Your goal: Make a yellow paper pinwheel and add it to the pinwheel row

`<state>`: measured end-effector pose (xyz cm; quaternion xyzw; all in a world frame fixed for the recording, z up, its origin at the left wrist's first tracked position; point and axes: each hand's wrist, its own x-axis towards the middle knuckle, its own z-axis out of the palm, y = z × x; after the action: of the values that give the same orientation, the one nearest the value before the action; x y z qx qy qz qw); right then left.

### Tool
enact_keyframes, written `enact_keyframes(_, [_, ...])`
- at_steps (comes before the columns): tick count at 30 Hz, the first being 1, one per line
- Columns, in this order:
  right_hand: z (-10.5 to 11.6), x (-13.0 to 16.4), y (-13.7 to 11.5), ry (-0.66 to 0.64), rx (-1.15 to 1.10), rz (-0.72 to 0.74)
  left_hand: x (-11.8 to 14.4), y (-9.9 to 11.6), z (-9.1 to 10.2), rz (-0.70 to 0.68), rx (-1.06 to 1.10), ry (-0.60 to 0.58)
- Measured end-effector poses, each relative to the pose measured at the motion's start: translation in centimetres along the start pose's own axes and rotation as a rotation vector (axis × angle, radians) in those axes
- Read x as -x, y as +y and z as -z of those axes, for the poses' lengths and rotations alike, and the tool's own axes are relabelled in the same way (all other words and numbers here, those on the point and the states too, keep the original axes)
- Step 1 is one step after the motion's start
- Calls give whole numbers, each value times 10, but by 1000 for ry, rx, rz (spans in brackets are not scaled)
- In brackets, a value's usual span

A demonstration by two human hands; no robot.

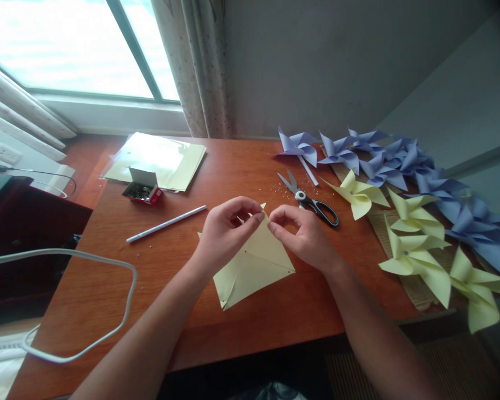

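Observation:
A square of yellow paper [256, 272] lies on the table in front of me, with slits running in from its corners and small dark holes near the corners and centre. My left hand [233, 228] pinches at the paper's far edge, thumb against fingertips. Close beside it, my right hand [298, 230] also has thumb and fingers pressed together at the same far part of the paper. The fingertips of both hands nearly meet. Whether something small is between them cannot be made out. Scissors [306, 200] with black handles lie partly spread just beyond my right hand.
A patterned paper stick [166, 224] lies left of my hands. Behind it are an open small box [144, 191] of dark pins and a stack of yellow sheets [187, 166]. Yellow pinwheels [416, 258] and purple pinwheels [383, 169] crowd the right. A white cable [131, 289] loops at left.

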<state>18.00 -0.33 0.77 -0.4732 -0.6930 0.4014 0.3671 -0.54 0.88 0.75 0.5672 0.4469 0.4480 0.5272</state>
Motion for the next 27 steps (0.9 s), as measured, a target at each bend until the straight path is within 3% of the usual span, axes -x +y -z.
enact_keyframes(14, [-1, 0, 0, -22, 76, 37, 1, -5, 1, 64, 14, -145])
enact_keyframes(19, [0, 0, 0, -32, 82, 34, 0, -1, 1, 109, 22, -105])
enact_keyframes(27, [-3, -1, 2, -22, 19, 25, 0, -5, 1, 60, -64, -113])
